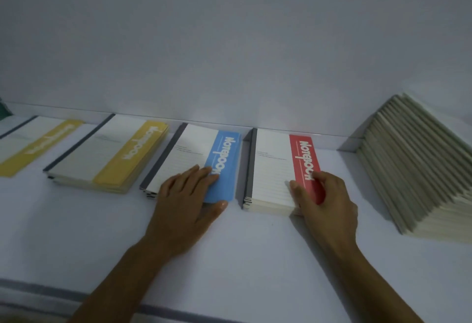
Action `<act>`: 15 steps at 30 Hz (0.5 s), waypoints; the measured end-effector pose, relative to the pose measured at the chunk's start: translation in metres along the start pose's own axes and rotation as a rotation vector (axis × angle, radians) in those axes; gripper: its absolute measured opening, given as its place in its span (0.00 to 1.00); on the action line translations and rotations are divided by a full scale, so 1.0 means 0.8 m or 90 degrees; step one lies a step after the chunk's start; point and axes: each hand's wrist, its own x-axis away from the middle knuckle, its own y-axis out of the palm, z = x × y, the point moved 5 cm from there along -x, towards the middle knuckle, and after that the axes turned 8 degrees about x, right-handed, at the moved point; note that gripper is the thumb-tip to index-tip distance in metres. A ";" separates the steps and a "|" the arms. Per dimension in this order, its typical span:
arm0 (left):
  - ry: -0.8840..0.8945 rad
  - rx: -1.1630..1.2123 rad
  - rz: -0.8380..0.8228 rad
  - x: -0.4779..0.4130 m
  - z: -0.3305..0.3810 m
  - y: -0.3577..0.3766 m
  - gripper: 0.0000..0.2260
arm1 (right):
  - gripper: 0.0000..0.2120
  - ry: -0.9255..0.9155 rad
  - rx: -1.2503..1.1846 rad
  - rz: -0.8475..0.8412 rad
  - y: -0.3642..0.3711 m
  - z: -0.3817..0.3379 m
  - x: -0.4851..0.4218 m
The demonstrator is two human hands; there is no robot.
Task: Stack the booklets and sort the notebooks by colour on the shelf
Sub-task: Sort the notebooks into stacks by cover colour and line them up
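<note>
On the white shelf point(76, 233) lie piles of notebooks, each with a coloured band. A blue-banded pile point(194, 154) sits in the middle; my left hand point(184, 202) grips its near right corner, fingers flat on the cover and thumb against the front edge. To the right is a red-banded pile point(275, 164); my right hand point(324, 200) holds its near right corner, thumb on top and fingers curled over the red band. Two yellow-banded piles point(109, 154) point(30, 143) lie further left. A leaning stack of pale booklets point(419, 166) rests at the far right.
A plain white wall point(229, 41) rises right behind the row of piles. The shelf's front edge point(178, 315) with a grey stripe runs along the bottom. A dark green object point(3, 110) shows at the far left edge.
</note>
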 end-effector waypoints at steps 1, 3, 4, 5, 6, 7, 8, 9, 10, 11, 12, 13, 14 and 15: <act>0.003 0.006 0.000 -0.001 -0.001 0.000 0.28 | 0.27 -0.004 0.002 -0.005 0.001 0.000 0.000; 0.011 0.026 0.020 -0.001 -0.001 -0.001 0.31 | 0.26 -0.010 0.001 -0.003 0.006 0.003 0.000; 0.016 0.034 0.039 0.000 0.000 -0.003 0.31 | 0.25 -0.010 -0.002 0.002 0.006 0.005 -0.001; 0.028 0.031 0.062 0.000 0.003 -0.006 0.30 | 0.25 -0.009 -0.005 0.006 0.005 0.005 -0.002; 0.044 0.026 0.080 -0.001 0.006 -0.010 0.29 | 0.25 -0.009 -0.007 0.008 0.005 0.006 -0.004; 0.061 0.024 0.095 -0.001 0.007 -0.011 0.26 | 0.24 -0.006 -0.006 0.006 0.007 0.007 -0.004; 0.072 0.026 0.101 0.000 0.007 -0.011 0.24 | 0.24 -0.004 -0.005 0.005 0.008 0.008 -0.004; 0.073 0.033 0.101 0.000 0.007 -0.009 0.22 | 0.24 -0.001 -0.006 0.008 0.007 0.009 -0.004; 0.067 0.041 0.096 0.000 0.006 -0.009 0.22 | 0.24 0.000 -0.006 0.011 0.007 0.009 -0.006; 0.058 0.051 0.088 -0.001 0.006 -0.009 0.21 | 0.24 0.000 -0.005 0.012 0.007 0.009 -0.008; 0.050 0.061 0.078 -0.001 0.006 -0.009 0.21 | 0.24 0.000 -0.002 0.011 0.008 0.010 -0.009; 0.045 0.070 0.070 -0.001 0.006 -0.008 0.21 | 0.24 0.002 0.002 0.009 0.009 0.011 -0.009; 0.038 0.076 0.065 0.000 0.005 -0.007 0.21 | 0.24 0.003 0.006 0.009 0.010 0.011 -0.008; 0.033 0.078 0.063 0.000 0.004 -0.007 0.22 | 0.24 0.004 0.009 0.011 0.011 0.011 -0.007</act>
